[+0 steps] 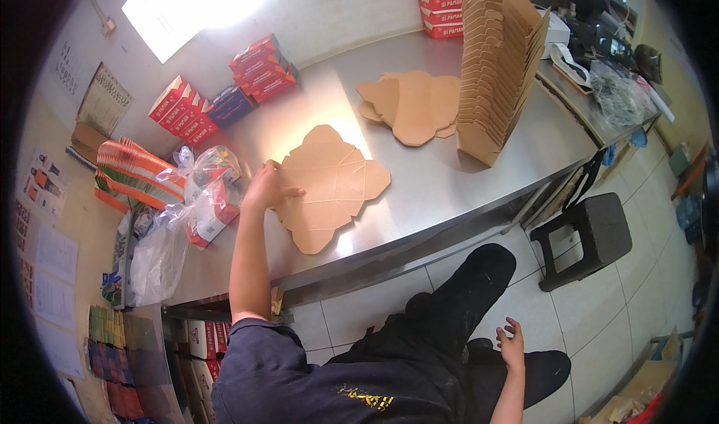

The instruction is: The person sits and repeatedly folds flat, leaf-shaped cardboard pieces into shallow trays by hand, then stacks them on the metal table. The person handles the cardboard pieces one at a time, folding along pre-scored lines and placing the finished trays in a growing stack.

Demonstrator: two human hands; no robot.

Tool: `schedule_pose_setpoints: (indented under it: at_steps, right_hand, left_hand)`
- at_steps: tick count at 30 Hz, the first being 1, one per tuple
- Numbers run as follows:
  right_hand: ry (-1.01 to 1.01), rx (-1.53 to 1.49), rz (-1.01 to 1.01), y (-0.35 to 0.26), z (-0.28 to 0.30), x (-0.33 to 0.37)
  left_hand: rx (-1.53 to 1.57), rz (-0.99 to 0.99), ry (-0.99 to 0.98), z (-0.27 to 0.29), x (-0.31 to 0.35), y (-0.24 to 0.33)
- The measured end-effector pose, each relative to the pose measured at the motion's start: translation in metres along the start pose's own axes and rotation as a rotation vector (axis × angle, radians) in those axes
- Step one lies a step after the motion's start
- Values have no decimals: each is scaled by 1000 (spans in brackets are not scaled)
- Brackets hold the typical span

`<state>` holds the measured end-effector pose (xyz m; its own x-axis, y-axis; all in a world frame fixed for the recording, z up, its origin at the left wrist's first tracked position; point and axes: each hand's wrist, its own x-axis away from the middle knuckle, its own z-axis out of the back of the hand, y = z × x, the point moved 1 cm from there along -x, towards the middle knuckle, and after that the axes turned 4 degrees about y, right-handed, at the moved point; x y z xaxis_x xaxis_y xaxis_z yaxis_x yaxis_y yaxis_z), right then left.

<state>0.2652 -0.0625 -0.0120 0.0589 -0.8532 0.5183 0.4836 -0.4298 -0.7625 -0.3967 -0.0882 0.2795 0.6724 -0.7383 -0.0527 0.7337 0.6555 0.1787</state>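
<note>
A: Near side, what is recorded?

B: The right hand [511, 345] is at the near right, over the pale tiled floor [588, 315]. Fingers loosely bent and apart; nothing held. Beyond it, farther right, stands a black stool with a squared seat [605, 229].

A: And the left hand [271, 188]?

B: On the left edge of a flat, creased brown cardboard blank with rounded flaps [333, 181]. Its fingers are partly spread; whether they pinch the edge, I cannot tell.

A: Position of the blank?

B: Flat on the silver metal table [419, 207], left of its middle. Left of the hand: clear plastic bags [161, 263].

A: Farther out?

B: To the right, a loose pile of flat brown cardboard blanks [421, 106]; just right of that, a tall stack of nested brown cardboard trays [494, 72]. Far side, by the wall: stacked red-and-white boxes [443, 8].
</note>
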Motion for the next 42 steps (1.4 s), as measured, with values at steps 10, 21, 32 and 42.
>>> schedule_pose_setpoints:
  at_steps: [10,21,32,42]
  right_hand:
    - [48,-11,37,16,-3,-7]
    - [38,-32,18,6,-2,-2]
    - [42,-38,23,15,-2,-8]
    - [-13,-22,-5,8,0,-6]
  left_hand:
    - [46,36,-13,-1,-2,1]
    - [14,70,43,9,6,15]
    - [30,-4,-23,7,-2,3]
    - [-48,-45,92,5,5,8]
